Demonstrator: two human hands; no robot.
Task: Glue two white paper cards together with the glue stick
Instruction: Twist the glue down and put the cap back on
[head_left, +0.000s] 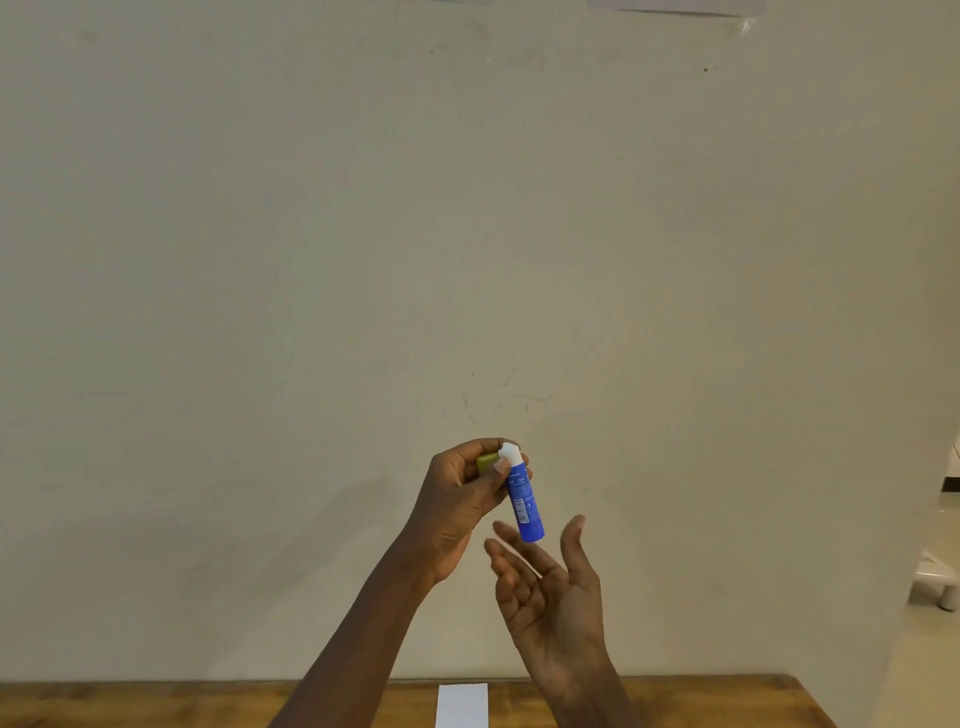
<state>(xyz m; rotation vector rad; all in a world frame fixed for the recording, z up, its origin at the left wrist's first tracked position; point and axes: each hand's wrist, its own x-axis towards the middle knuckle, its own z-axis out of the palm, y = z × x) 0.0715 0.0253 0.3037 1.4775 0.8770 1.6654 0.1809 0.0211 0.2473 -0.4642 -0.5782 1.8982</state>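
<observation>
Above table (156, 701), left hand (457, 509) grips glue stick (524, 499); label unreadable.

A brown wooden table (156, 704) with a visible grain is seen along the bottom edge of the view, set against a pale wall. A single white paper card (462, 705) is laid flat on it near the middle, its lower end cut off by the frame

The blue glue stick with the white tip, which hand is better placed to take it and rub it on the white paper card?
Probably the right hand: it is open, palm up, just under the blue glue stick, while the left hand grips the top and the yellow-green cap.
</observation>
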